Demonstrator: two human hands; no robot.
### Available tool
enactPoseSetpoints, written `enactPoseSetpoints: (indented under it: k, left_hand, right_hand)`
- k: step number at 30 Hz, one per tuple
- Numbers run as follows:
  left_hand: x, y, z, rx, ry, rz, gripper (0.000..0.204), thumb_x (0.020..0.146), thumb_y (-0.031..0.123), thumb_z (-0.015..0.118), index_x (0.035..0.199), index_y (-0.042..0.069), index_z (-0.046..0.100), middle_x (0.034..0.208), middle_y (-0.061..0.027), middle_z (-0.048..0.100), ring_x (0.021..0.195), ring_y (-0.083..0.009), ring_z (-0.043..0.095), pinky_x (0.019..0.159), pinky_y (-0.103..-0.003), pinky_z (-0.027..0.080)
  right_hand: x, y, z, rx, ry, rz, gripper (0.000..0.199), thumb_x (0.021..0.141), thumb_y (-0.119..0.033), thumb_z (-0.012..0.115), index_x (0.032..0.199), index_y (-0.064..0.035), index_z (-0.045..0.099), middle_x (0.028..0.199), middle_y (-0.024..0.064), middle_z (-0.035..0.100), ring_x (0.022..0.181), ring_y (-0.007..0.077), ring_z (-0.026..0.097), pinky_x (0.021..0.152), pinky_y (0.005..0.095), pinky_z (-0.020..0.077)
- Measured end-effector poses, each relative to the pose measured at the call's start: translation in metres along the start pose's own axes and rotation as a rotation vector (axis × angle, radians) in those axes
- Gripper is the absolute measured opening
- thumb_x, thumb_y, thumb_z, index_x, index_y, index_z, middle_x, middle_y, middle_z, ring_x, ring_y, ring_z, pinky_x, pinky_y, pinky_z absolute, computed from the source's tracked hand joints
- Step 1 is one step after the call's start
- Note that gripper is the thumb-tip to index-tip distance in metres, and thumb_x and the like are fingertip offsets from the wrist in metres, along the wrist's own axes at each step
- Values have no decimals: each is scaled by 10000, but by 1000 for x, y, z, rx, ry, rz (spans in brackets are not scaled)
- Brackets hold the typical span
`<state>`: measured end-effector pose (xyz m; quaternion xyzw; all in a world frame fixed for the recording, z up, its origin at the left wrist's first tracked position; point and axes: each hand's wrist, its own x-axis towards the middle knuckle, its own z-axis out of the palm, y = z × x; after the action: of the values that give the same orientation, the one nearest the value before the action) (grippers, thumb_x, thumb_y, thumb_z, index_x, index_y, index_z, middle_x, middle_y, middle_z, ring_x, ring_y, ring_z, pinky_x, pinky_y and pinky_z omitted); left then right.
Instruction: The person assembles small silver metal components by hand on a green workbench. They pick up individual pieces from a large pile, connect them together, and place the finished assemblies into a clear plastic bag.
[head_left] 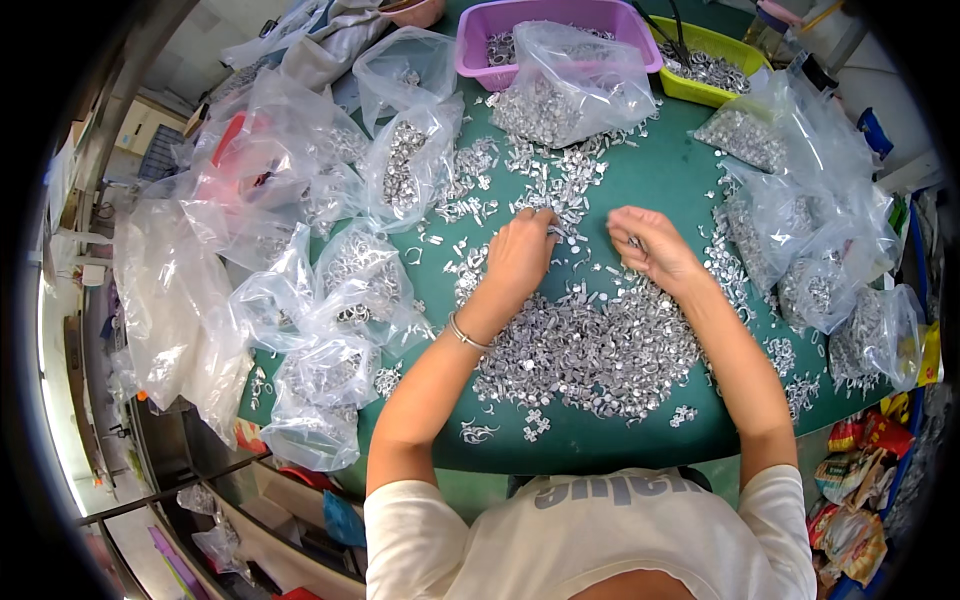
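A large heap of small silvery metal pieces (600,350) lies on the green tabletop (665,165) in front of me. Above the heap's far left edge, my left hand (520,250) is closed, its fingertips pinched together beside a loose band of similar pieces (565,190). What those fingertips hold is too small to make out. To the right, my right hand (648,245) hovers over the far right part of the heap with its fingers curled in. Whatever is inside those fingers stays hidden. The two hands are apart, with a strip of green surface between them.
Clear plastic bags of metal pieces crowd the left (360,270) and the right (810,280). A purple basin (475,65) with a filled bag (560,95) in front and a yellow-green basin (690,92) stand at the back. Small sorted clusters (537,425) lie near the front edge.
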<state>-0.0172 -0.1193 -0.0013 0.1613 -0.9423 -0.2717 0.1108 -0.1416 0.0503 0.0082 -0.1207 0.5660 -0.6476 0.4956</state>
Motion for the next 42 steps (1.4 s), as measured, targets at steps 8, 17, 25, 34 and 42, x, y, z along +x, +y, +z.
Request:
enactPoseSetpoints:
  k: [8, 17, 25, 34, 42]
  left_hand:
    - [9, -7, -3, 13, -81, 156, 208, 753, 87, 672, 957, 86, 633, 914, -137, 644, 831, -346, 621, 692, -424, 495]
    - [24, -8, -13, 157, -224, 240, 157, 757, 109, 674, 899, 58, 630, 887, -133, 658, 826, -333, 626, 694, -409, 496]
    - [18, -12, -11, -9, -177, 241, 102, 753, 76, 643, 825, 22, 597, 809, -148, 632, 758, -330, 623, 650, -408, 490]
    - [11, -27, -11, -1774, -447, -312, 191, 849, 131, 550, 1011, 30, 536, 776, -7, 474, 589, -72, 355, 454, -201, 275]
    - [12, -1, 20, -228, 81, 76, 128, 745, 53, 694, 843, -11, 644, 820, -156, 622, 644, -261, 601, 612, -347, 481]
  right_hand:
    - [18, 8, 26, -1318, 221, -349, 140, 795, -183, 676, 828, -48, 656, 747, 133, 656, 732, 303, 633, 681, 408, 491]
    - [-8, -6, 0, 259, -128, 12, 144, 910, -170, 559, 856, -37, 555, 704, 3, 508, 471, 47, 339, 372, 178, 242]
    - [-27, 9, 9, -1275, 133, -284, 149, 760, -168, 702, 815, -47, 636, 676, 112, 635, 642, 273, 617, 592, 383, 465]
    - [-15, -5, -17, -96, -238, 97, 195, 886, -215, 602, 928, -25, 595, 718, 24, 590, 549, 120, 469, 425, 239, 360]
    - [18, -1, -13, 15, -35, -31, 218, 874, -217, 634, 934, -7, 618, 681, 3, 550, 525, 93, 425, 428, 231, 338]
